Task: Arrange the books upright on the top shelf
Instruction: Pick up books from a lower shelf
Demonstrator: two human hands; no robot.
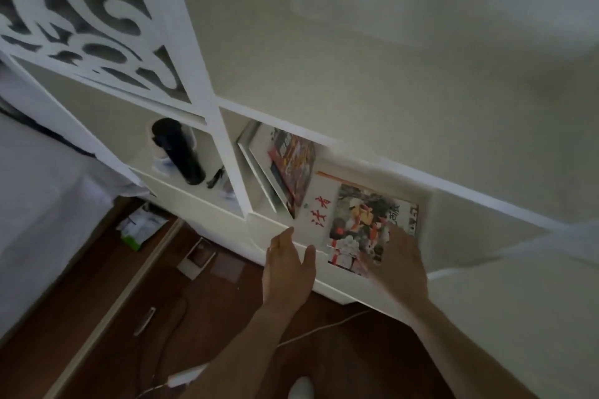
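White wall fills the far side, with a white shelf unit (324,139) running across it above a brown wood floor (227,334). On the shelf I see a book (324,214) with red characters lying flat, cover up, and to its left leaning books (285,168) propped against the divider. My right hand (400,256) presses spread fingers onto the flat book's cover. My left hand (288,264) hovers open at its near left corner. Left compartment holds a black flask (178,152).
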